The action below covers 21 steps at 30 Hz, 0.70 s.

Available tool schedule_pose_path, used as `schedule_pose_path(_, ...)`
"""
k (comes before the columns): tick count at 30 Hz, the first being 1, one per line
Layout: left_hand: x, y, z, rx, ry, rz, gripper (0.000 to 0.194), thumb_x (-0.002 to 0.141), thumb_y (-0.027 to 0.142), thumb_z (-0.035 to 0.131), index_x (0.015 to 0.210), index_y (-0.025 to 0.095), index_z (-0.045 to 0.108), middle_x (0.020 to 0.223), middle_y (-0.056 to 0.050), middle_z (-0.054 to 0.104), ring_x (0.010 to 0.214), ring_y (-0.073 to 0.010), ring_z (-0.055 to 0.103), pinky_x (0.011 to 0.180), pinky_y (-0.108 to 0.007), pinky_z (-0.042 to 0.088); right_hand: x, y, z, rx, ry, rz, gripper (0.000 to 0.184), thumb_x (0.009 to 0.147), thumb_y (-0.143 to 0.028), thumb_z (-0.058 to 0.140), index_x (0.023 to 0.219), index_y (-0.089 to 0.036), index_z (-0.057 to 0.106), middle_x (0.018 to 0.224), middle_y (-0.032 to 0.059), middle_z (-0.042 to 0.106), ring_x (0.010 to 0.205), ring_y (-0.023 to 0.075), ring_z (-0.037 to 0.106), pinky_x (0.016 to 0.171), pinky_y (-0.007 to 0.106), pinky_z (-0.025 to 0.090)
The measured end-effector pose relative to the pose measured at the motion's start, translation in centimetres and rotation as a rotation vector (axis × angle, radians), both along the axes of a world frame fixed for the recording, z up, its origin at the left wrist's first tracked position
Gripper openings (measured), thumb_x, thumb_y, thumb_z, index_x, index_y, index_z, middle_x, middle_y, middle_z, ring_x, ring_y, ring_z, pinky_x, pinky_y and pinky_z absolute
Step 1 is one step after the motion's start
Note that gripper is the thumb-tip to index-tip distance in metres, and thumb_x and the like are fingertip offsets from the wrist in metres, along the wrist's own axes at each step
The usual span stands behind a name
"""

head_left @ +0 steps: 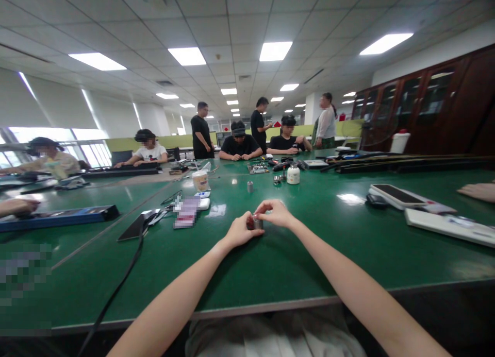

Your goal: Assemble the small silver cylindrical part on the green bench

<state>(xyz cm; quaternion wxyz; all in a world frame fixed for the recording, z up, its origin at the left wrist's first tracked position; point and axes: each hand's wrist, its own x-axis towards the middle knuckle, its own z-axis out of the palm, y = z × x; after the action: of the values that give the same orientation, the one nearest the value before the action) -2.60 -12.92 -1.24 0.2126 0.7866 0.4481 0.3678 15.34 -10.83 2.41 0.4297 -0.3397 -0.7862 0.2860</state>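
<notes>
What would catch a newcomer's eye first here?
Probably the broad green table filling the lower view. At its middle, both hands, left and right, meet around a small metallic cylinder. Beyond, several people sit or stand under bright ceiling lights.

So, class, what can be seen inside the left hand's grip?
A small grey cylinder shows inside the left hand, with something dark red beside it. Fingers of the right hand cover part of the top; whatever lies against the left palm is hidden.
</notes>
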Motion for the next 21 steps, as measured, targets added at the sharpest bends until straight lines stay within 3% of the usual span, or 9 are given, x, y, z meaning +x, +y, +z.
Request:
schedule_pose_path(11, 0.16, -0.33, 0.23, -0.025, -0.017, -0.014, 0.038, 0.064, 0.041, 0.077, 0.083, 0.019, 0.051, 0.077, 0.001, 0.065, 0.074, -0.017, 0.062, 0.069, -0.028, 0.049, 0.2, -0.54, 0.84, 0.017, -0.012, -0.019, 0.012, 0.066, -0.022, 0.069, 0.075, -0.015, 0.07, 0.072, 0.0039, 0.072, 0.069, 0.0158, 0.066, 0.067, 0.027, 0.052)
schedule_pose_path(21, 0.12, -0.24, 0.13, -0.011, 0.016, -0.031, 0.041, 0.067, 0.043, 0.074, 0.095, 0.017, 0.06, 0.084, -0.003, 0.068, 0.076, -0.0191, 0.063, 0.071, -0.029, 0.049, 0.37, -0.19, 0.28, 0.019, -0.065, -0.01, 0.013, 0.068, -0.025, 0.071, 0.078, -0.016, 0.072, 0.071, 0.004, 0.072, 0.068, 0.0157, 0.066, 0.064, 0.025, 0.05)
